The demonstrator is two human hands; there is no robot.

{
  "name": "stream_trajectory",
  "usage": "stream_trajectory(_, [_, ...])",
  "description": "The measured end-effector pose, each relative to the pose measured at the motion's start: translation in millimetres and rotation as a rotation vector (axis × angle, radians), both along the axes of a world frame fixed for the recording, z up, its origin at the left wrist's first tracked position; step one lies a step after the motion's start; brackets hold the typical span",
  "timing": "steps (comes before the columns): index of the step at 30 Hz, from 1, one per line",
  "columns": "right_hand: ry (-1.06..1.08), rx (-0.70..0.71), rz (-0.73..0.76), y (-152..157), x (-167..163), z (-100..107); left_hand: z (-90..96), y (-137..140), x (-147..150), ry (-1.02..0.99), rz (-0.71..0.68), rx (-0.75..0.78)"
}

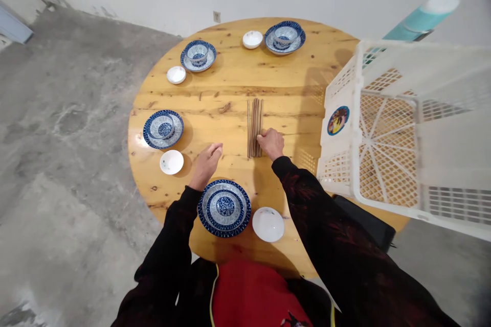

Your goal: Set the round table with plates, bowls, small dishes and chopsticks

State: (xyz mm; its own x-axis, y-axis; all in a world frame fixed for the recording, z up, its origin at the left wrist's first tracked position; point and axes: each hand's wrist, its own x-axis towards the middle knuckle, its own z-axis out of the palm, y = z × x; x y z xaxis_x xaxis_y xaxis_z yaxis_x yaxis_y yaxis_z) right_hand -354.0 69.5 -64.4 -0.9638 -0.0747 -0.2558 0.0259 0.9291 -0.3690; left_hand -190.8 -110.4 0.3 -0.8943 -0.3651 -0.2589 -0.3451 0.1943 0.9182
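A bundle of brown wooden chopsticks (pixel 254 130) lies lengthwise near the middle of the round table (pixel 218 135). My right hand (pixel 272 143) is at its right side, fingers curled and closed on a chopstick at the edge. My left hand (pixel 209 163) hovers left of the bundle with its fingers pressed together; nothing shows in them. Just below that hand sits a blue-patterned plate (pixel 203 214) with a matching bowl (pixel 225 206) on it. To the right of the plate is a small white bowl (pixel 268 225).
Around the table stand more blue plates with bowls (pixel 163 129), (pixel 198 56), (pixel 285 38), each beside a small white dish (pixel 172 162). A large white plastic basket (pixel 356 163) leans at the right. Behind it rises a turquoise cylinder (pixel 416 20). A black flat object (pixel 364 222) lies near my right sleeve.
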Motion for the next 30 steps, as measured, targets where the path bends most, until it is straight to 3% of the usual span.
stream_trajectory(5, [0.000, 0.045, 0.016, -2, 0, 3, 2.5, -2, 40, 0.010, 0.067, -0.005])
stream_trajectory(13, [0.019, 0.122, 0.021, -13, 2, 10, 31.5, 3, 81, -0.028, 0.169, 0.005])
stream_trajectory(23, [0.036, 0.169, -0.003, -19, -1, 19, 40.7, 12, 111, -0.035, 0.219, 0.048])
stream_trajectory(30, [-0.033, 0.192, -0.030, 10, 14, 16, 39.5, 18, 121, -0.007, 0.130, -0.012])
